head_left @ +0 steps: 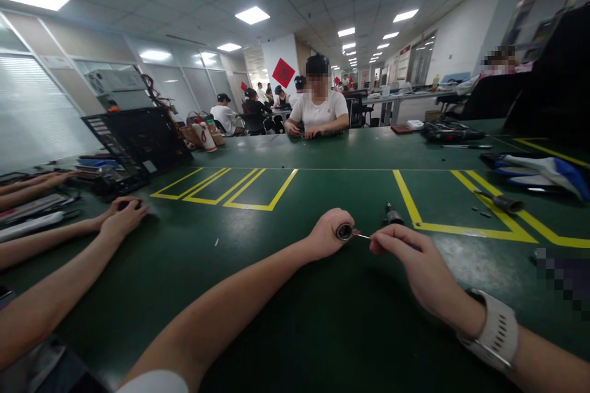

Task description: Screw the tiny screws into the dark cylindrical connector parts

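Note:
My left hand [329, 233] is closed around a dark cylindrical part with a shiny metal rim [344, 231], its round open end facing me. Just to the right, my right hand [410, 252] pinches a thin metal-shafted tool [363, 235], which looks like a small screwdriver. The shaft points left at the cylindrical part; whether its tip touches is too small to tell. Behind my right fingers a dark piece with a narrow tip [393, 215] lies on the green table [276, 307]. Farther right lie a dark flared piece with a shaft [507, 203] and small dark bits [485, 214].
Yellow tape outlines [249, 207] mark the table. Blue-and-white gloves [548, 172] and a dark tool case [449, 131] lie at right. At left are a co-worker's hands [124, 215] and a black metal chassis [142, 135]. Another person [322, 112] sits opposite.

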Available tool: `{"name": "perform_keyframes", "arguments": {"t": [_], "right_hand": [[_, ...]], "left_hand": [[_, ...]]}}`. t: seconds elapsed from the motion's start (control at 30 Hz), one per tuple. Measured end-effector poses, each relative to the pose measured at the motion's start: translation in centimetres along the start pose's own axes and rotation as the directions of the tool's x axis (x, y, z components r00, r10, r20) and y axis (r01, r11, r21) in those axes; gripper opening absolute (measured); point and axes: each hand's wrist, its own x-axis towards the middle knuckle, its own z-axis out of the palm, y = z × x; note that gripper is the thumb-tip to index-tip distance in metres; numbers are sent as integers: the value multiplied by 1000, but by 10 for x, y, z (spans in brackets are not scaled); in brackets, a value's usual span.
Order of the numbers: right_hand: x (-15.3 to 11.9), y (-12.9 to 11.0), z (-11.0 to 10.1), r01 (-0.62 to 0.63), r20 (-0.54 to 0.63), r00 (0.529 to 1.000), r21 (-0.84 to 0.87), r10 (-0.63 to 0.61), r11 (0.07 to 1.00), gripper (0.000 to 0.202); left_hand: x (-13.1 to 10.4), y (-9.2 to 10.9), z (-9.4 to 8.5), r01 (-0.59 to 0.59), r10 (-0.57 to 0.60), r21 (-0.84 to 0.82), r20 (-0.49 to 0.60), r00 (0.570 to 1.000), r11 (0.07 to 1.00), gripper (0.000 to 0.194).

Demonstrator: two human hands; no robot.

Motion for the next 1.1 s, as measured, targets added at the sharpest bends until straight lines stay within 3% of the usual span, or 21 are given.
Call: {"name": "perform_keyframes", "arguments": {"t": [0.1,0.2,0.27,0.33,0.43,0.5,0.57,0.67,0.8,1.1], "right_hand": [[4,7,0,-104,-3,994,335,112,936,18],[2,10,2,-129,-6,989,425,145,896,18],[-1,7,3,-84,-48,993,316,104,945,19],[-6,2,4,-27,-78,996,89,34,996,21],[-12,-6,6,58,-41,997,-192,-67,980,23],[-14,-9,7,80,-11,996,-239,-85,968,23],[-13,-9,8,40,-16,999,-186,-43,982,23],[-10,-2,7,-59,-52,997,75,63,995,23],[-6,7,7,-133,-36,987,369,157,920,19],[-8,6,6,-87,-85,988,373,127,924,17]], "left_hand": [[0,1,-1,28,-28,-31,16,999,999,19],[1,1,-1,62,-60,-34,36,998,998,18],[1,0,-1,82,-81,-11,52,995,997,18],[2,-1,0,102,-103,27,55,993,994,19],[2,0,2,114,-119,80,60,991,990,21],[2,1,3,112,-118,93,58,991,989,22],[2,1,3,113,-117,75,43,992,991,23],[1,0,3,95,-95,5,17,995,995,24],[0,-2,3,64,-63,-41,21,998,997,24],[2,0,1,125,-122,-140,28,992,982,25]]}}
